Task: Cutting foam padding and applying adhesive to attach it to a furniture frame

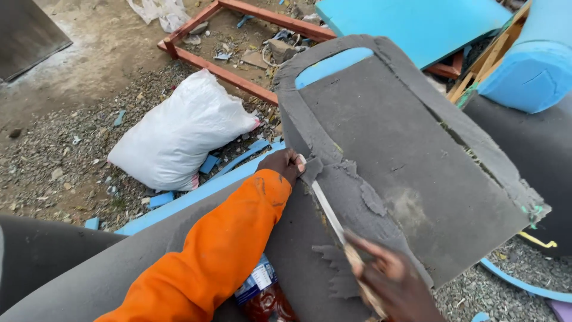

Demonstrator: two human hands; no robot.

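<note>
Looking from the left, a white stuffed sack (179, 134) lies on the gravel ground (53, 167), and behind it is a red-painted wooden frame (220, 71) with scraps inside. Next comes the left hand (285, 164), in an orange sleeve (220, 250); its fingers are closed narrow and pinch a small flap of the grey foam at the left edge of the big grey foam piece (405, 155). A long thin blade (329, 211) runs from just below this pinch down to the right hand (390, 280), which is closed around the handle end, although this hand is blurred and the grip is not clear. As I judge it, the trimming of this edge is only partly done: loose torn flakes of grey foam (369, 197) already hang near the blade, but the lower part of the edge looks still rough and uncut. The foam piece stands tilted, right of the left hand and above the right hand, touching both. Under the sleeve a plastic bottle (262, 292) with dark red content is partly seen. At the far right, blue foam blocks (536, 65) lie behind the grey piece.
</note>
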